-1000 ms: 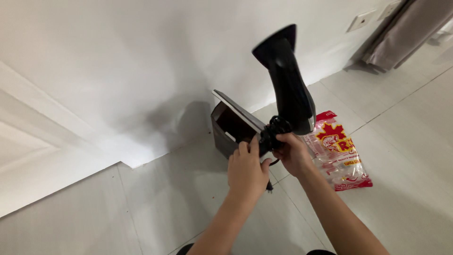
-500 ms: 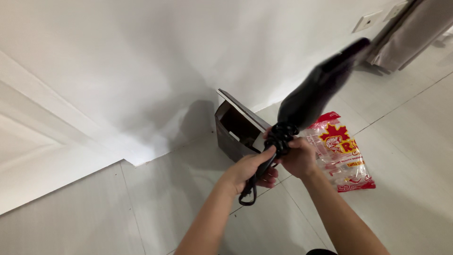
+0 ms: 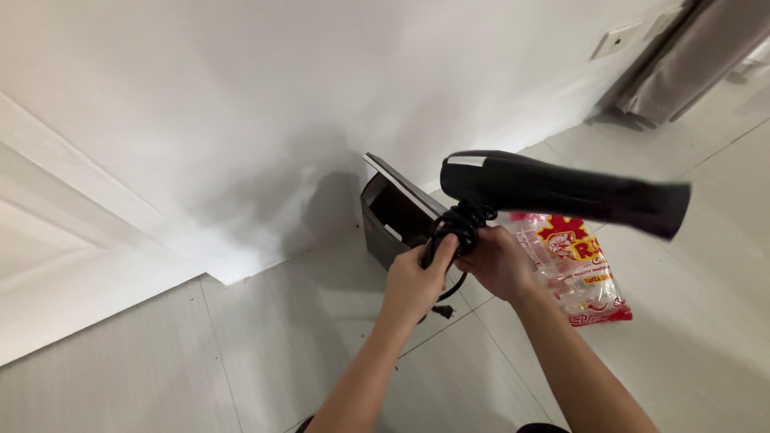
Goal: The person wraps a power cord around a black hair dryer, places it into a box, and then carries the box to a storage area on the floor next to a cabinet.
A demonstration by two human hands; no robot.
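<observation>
head view: both bare hands up in front of the body over a pale tiled floor [image 3: 241,353]. right hand [image 3: 499,261] is closed around the handle of a black hair dryer [image 3: 561,191], whose barrel lies roughly level and points toward the right of the frame, nozzle end a bit blurred. the dryer sits in the air, above and just right of centre, not touching the floor. its black power cord [image 3: 459,228] is bunched in coils around the handle, just above the fingers. left hand [image 3: 415,281] is closed on the cord, thumb and fingers pinching a strand right beside the coil; the two hands nearly touch. a loop of cord hangs under the hands and the plug [image 3: 441,309] dangles below the left hand. behind the hands, on the floor against the white wall [image 3: 281,96], stands a dark brown box [image 3: 391,220] with its lid tipped open. right of the hands, under the dryer barrel, a clear plastic bag with red and yellow print [image 3: 581,269] lies flat on the tiles. top right: a wall socket plate [image 3: 613,38] and a grey curtain [image 3: 690,56].
</observation>
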